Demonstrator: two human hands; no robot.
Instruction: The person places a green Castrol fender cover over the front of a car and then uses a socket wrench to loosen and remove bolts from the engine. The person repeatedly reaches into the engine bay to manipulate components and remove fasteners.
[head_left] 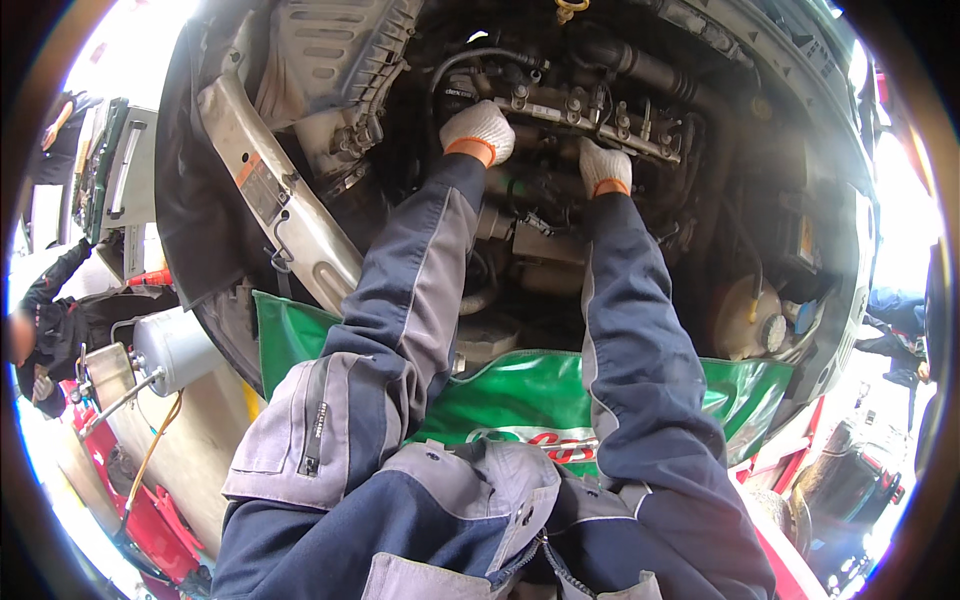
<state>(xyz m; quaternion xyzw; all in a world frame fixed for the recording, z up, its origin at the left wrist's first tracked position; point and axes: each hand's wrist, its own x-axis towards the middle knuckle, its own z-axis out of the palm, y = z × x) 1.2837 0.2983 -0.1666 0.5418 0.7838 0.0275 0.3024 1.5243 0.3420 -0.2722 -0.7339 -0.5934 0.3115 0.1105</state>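
Both my hands wear white knit gloves with orange cuffs and reach into a car's engine bay. My left hand is closed at the left end of a long metal rail with several fittings along it. Its fingers curl away from view, so what they grip is hidden. My right hand is lower and farther right, just under the rail, with its fingers bent in behind the glove's back. Whatever it holds there cannot be made out. A black curved hose arches beside my left hand.
A green fender cover drapes over the front edge before me. A pale metal crossbar lies at left, a coolant reservoir at right. A grey cylindrical tank stands far left, near another person.
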